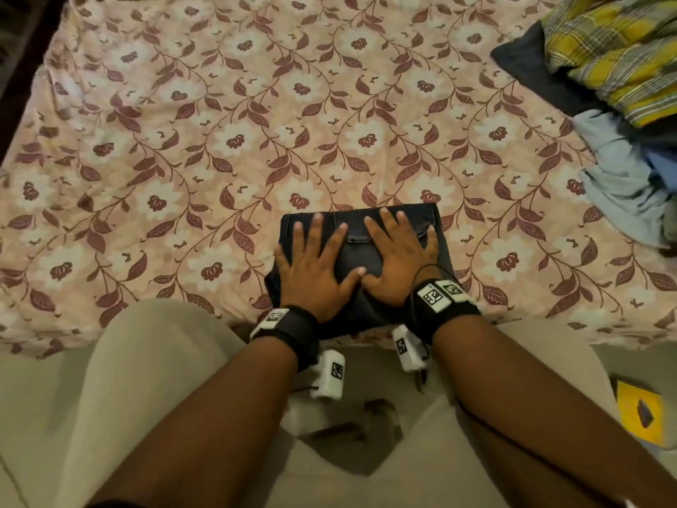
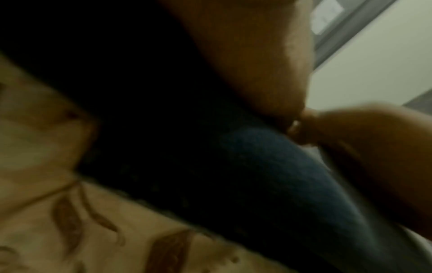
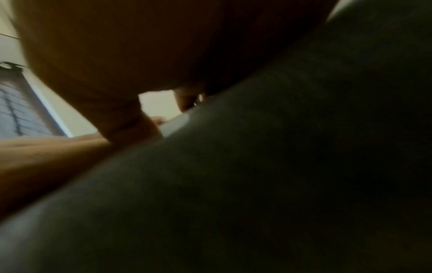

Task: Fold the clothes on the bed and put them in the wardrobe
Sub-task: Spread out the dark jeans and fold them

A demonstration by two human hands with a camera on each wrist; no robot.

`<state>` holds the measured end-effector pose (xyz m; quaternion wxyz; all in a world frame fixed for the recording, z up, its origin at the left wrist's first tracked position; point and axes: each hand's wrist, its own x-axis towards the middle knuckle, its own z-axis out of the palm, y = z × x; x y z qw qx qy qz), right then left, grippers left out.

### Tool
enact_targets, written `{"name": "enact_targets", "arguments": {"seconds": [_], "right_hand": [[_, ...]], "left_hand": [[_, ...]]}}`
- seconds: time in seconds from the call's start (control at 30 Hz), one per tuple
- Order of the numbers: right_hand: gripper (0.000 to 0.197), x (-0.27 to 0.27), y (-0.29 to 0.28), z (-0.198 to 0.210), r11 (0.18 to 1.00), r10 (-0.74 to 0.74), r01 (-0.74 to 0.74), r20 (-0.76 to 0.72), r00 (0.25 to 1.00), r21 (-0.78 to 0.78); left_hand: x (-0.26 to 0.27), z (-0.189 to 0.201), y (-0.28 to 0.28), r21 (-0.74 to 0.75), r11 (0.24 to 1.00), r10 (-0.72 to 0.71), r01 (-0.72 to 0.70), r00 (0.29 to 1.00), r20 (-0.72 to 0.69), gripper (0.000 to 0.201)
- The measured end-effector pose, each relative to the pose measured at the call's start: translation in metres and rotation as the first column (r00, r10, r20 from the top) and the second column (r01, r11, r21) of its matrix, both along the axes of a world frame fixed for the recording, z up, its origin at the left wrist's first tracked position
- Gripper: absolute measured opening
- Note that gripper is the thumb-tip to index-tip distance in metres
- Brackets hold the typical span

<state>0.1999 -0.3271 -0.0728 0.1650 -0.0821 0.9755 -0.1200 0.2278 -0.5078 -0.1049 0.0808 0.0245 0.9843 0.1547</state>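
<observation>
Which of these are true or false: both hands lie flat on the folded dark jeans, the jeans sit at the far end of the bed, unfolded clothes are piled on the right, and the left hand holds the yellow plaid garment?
1. Both hands lie flat on the folded dark jeans. True: left hand and right hand press it.
2. The jeans sit at the bed's far end. False: at the near edge of the bed.
3. Unfolded clothes are piled on the right. True: yellow plaid garment, light blue garment.
4. The left hand holds the plaid garment. False: it rests on the jeans.
</observation>
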Motion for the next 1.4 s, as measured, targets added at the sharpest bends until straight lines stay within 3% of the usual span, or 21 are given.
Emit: {"name": "enact_targets", "arguments": {"seconds": [0.13,0.23,0.3,0.37,0.4,0.47,0.57,0.63,0.7,0.73,0.77,0.83,0.87,0.9,0.93,1.0,1.1,1.17,1.23,1.3,1.4], "right_hand": [[0.124,0.009,0.030,-0.003,0.983,-0.183,0.183,0.054,0.982,0.020],[0.132,0.031,0.041,0.012,0.946,-0.323,0.323,0.078,0.943,0.003],[0.127,0.049,0.027,0.024,0.975,-0.220,0.220,-0.011,0.976,0.029],[0.114,0.071,-0.001,0.027,0.999,-0.008,0.011,-0.067,0.998,0.046],[0.110,0.081,-0.012,0.023,0.996,0.068,-0.065,-0.051,0.996,0.056],[0.110,0.097,-0.016,0.009,0.989,0.097,-0.102,0.054,0.994,0.107],[0.122,0.099,0.011,-0.004,0.992,-0.001,-0.014,0.122,0.993,0.127],[0.131,0.094,0.028,0.003,0.985,-0.173,0.171,0.078,0.982,0.023],[0.133,0.086,0.040,0.008,0.878,-0.419,0.421,0.060,0.906,-0.226],[0.132,0.082,0.046,0.007,0.754,-0.528,0.532,0.125,0.840,-0.386],[0.132,0.079,0.053,0.003,0.574,-0.603,0.624,0.242,0.760,-0.530],[0.132,0.075,0.060,0.002,0.203,-0.609,0.754,0.523,0.596,-0.624],[0.118,0.073,0.063,0.001,0.106,-0.571,0.789,0.612,0.547,-0.605],[0.095,0.071,0.065,0.003,0.063,-0.538,0.814,0.667,0.515,-0.578],[0.074,0.069,0.066,0.006,0.054,-0.504,0.834,0.706,0.498,-0.549],[0.050,0.065,0.066,0.009,0.045,-0.419,0.864,0.776,0.472,-0.501],[0.040,0.059,0.062,0.012,0.060,-0.363,0.870,0.801,0.476,-0.489],[0.034,0.055,0.059,0.016,0.067,-0.378,0.850,0.775,0.506,-0.523],[0.039,0.051,0.060,0.017,0.045,-0.409,0.815,0.734,0.543,-0.578],[0.046,0.050,0.061,0.017,-0.015,-0.432,0.774,0.702,0.566,-0.633],[0.056,0.050,0.059,0.015,-0.116,-0.440,0.693,0.663,0.606,-0.711]], "left_hand": [[0.006,0.000,-0.042,0.104,0.926,0.322,-0.363,0.904,0.281,0.087],[0.022,0.012,-0.044,0.100,0.878,0.439,-0.469,0.869,0.227,0.090],[0.040,0.019,-0.027,0.157,0.935,0.320,-0.317,0.947,0.007,0.083],[0.061,0.018,-0.002,0.158,0.986,-0.026,0.050,0.989,-0.149,0.076],[0.071,0.015,0.007,0.131,0.972,-0.175,0.193,0.975,-0.140,0.076],[0.086,0.002,0.010,0.041,0.962,-0.270,0.269,0.963,0.018,0.078],[0.102,-0.009,-0.011,0.015,0.998,-0.058,0.057,0.994,0.091,0.086],[0.103,0.000,-0.021,0.191,0.957,0.204,-0.218,0.975,0.091,0.096],[0.094,0.014,-0.022,0.427,0.766,0.461,-0.480,0.874,0.156,0.106],[0.087,0.016,-0.023,0.535,0.628,0.535,-0.565,0.813,0.230,0.108],[0.080,0.019,-0.023,0.608,0.480,0.567,-0.633,0.752,0.335,0.108],[0.070,0.019,-0.028,0.636,0.211,0.537,-0.742,0.632,0.559,0.105],[0.066,0.018,-0.031,0.625,0.119,0.484,-0.772,0.595,0.642,0.101],[0.062,0.018,-0.035,0.608,0.054,0.420,-0.792,0.570,0.706,0.098],[0.060,0.019,-0.037,0.597,0.018,0.358,-0.802,0.563,0.745,0.095],[0.057,0.028,-0.036,0.578,0.040,0.253,-0.815,0.568,0.783,0.089],[0.054,0.038,-0.029,0.569,0.163,0.240,-0.806,0.592,0.769,0.057],[0.052,0.049,-0.024,0.557,0.166,0.204,-0.814,0.581,0.788,0.038],[0.048,0.060,-0.026,0.581,0.127,0.144,-0.804,0.595,0.791,0.032],[0.038,0.065,-0.031,0.659,0.091,0.137,-0.747,0.665,0.735,0.033],[0.021,0.063,-0.042,0.777,0.074,0.159,-0.625,0.777,0.610,0.055]]}}
